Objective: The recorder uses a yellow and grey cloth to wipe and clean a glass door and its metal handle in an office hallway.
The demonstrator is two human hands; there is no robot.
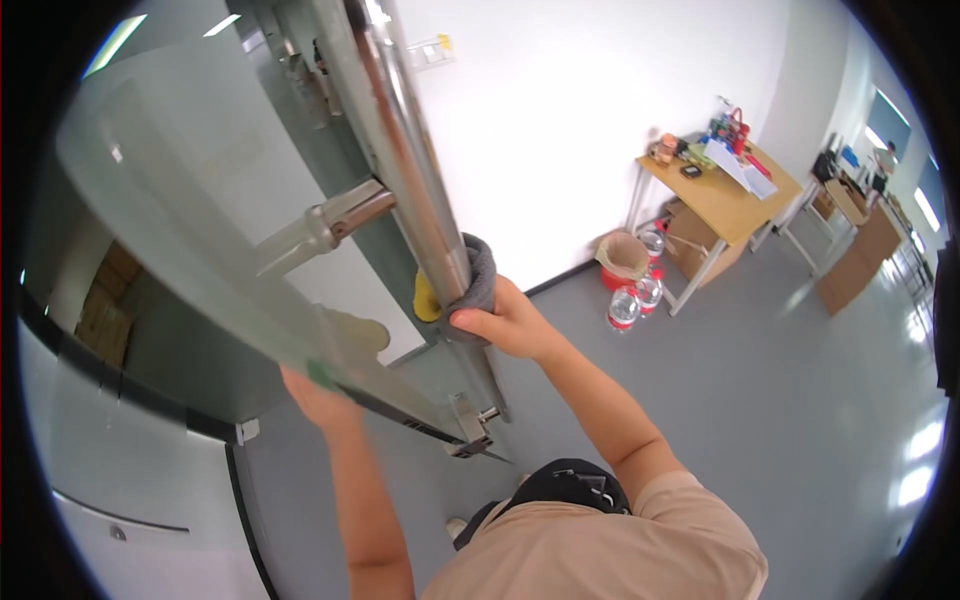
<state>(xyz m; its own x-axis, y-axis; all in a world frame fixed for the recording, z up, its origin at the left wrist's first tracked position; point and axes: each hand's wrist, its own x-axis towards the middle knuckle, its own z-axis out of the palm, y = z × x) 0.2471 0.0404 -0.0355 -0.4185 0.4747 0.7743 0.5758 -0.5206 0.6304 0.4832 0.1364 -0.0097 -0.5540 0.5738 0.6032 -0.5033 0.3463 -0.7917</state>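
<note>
A glass door (225, 247) with a metal tubular pull handle (427, 187) stands tilted across my view. My right hand (517, 322) is closed around a grey cloth (480, 281), which wraps the lower part of the handle. A yellow piece of the cloth (426, 298) shows on the handle's far side. At the door's lower edge is my left hand (322, 399), touching or very near the glass; its fingers are mostly hidden. A metal bracket (356, 214) joins the handle to the glass. Below sits a metal fitting (471, 439) at the door's bottom corner.
A wooden-topped table (720, 187) with papers and small items stands by the white wall (570, 112). Beside it are a red lined bin (622, 259), several water bottles (624, 307) and a cardboard box (701, 244). Another person (883, 166) is far right. Grey floor (735, 390) extends rightwards.
</note>
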